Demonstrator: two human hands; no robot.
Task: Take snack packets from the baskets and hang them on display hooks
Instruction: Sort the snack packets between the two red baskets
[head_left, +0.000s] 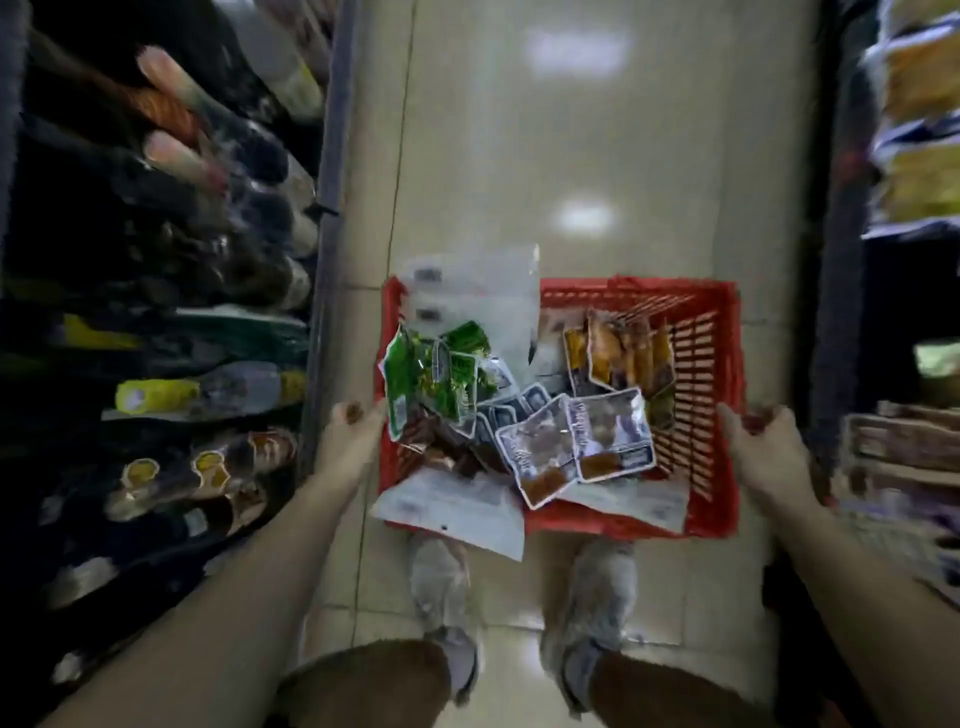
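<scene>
Nearest us are our brown shorts (374, 680) and grey shoes (441, 582) on the tiled floor (571, 156). Just beyond, our left hand (358, 436) curls its fingers on the left rim of the red basket (711, 395), and our right hand (769, 447) clasps the right rim. The basket's near edge overlaps the shoe tips.

Inside lie the snack packets: green packets (431, 379) at the left, grey-purple packets (571, 441) in the middle, and orange-brown packets (623, 353) toward the far right. White wrappers (478, 291) spill over the far and near edges.

Bottles (208, 389) fill the left shelf. Yellow bags (919, 78) crowd the blurred right shelf.
</scene>
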